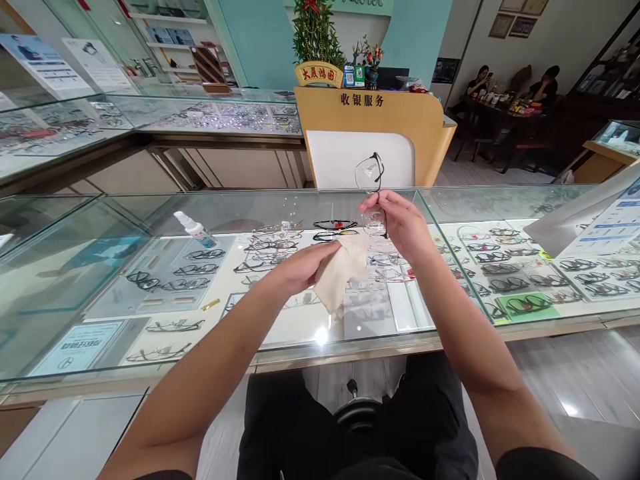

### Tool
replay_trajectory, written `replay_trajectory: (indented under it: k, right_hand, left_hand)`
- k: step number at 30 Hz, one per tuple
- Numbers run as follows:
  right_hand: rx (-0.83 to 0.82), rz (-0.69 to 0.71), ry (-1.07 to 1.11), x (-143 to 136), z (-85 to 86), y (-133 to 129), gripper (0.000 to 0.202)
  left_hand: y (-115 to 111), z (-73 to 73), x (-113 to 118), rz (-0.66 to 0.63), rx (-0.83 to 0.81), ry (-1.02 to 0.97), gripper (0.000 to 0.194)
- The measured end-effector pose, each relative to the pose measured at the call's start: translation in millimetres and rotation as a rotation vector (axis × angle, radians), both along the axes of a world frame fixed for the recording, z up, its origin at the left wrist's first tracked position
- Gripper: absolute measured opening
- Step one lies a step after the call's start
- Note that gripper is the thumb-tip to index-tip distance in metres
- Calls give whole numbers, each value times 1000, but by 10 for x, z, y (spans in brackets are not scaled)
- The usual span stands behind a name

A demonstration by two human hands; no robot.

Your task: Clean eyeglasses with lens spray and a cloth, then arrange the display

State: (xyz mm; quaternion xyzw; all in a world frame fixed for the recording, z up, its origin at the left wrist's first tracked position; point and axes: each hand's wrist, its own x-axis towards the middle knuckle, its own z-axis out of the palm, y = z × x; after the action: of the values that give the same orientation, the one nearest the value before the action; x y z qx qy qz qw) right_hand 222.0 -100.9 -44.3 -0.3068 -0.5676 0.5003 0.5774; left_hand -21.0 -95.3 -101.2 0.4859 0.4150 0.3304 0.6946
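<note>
My right hand (404,223) pinches the glasses (369,175), likely light and fragile; grip mid-frame only. My left hand (303,267) clamps soft-looking cloth (341,275).

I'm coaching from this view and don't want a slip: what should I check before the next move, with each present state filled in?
1. Right hand holding the glasses: ok.
2. Left hand gripping the cloth: ok.
3. Cloth touching the lower lens: cannot tell; they lie close together in view.
4. Lenses free of smudges: cannot tell; too small to judge.
5. Spray bottle clear of both hands: ok; it is off to the left.
</note>
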Motion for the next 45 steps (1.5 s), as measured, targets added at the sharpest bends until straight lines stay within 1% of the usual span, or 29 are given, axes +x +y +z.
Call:
replay_trajectory:
  k: [3, 5, 8, 12, 16, 21, 26, 30, 33, 38, 40, 42, 45]
  right_hand:
    - [19, 15, 2, 1, -8, -6, 22]
    - [20, 25, -9, -2, -6, -17, 23]
    - [7, 63, -13, -17, 8, -49, 23]
    - [6, 155, -18, -60, 10, -99, 22]
    - [25, 224, -104, -104, -28, -131, 23]
    - [14, 267, -238, -131, -64, -148, 30]
    - [17, 284, -265, -149, -60, -171, 31]
    - [16, 285, -310, -179, -44, -192, 32]
    - [6, 280, -310, -204, -32, -200, 33]
    - [-13, 289, -289, -241, -29, -214, 33]
    - [-23, 296, -287, -253, -34, -219, 32]
    - [-37, 298, -283, -259, -44, -220, 30]
    - [-50, 302, -253, -255, -63, -210, 26]
  left_hand:
    - [93, 71, -27, 50, -83, -133, 36]
    - [126, 138, -64, 84, -72, -206, 30]
    - [129, 234, -131, 97, -27, -250, 23]
    - [101, 329, -177, 121, 41, -322, 36]
    - [93, 387, -191, 142, 82, -376, 39]
    - [94, 411, -241, 127, 151, -371, 39]
    - [104, 406, -273, 117, 189, -358, 40]
    - [100, 406, -254, 144, 227, -342, 42]
    - [72, 415, -222, 162, 286, -320, 42]
    - [9, 425, -186, 242, 398, -219, 50]
    - [-1, 424, -186, 254, 443, -177, 52]
    - [5, 427, -192, 229, 487, -185, 48]
    - [35, 437, -211, 114, 500, -292, 40]
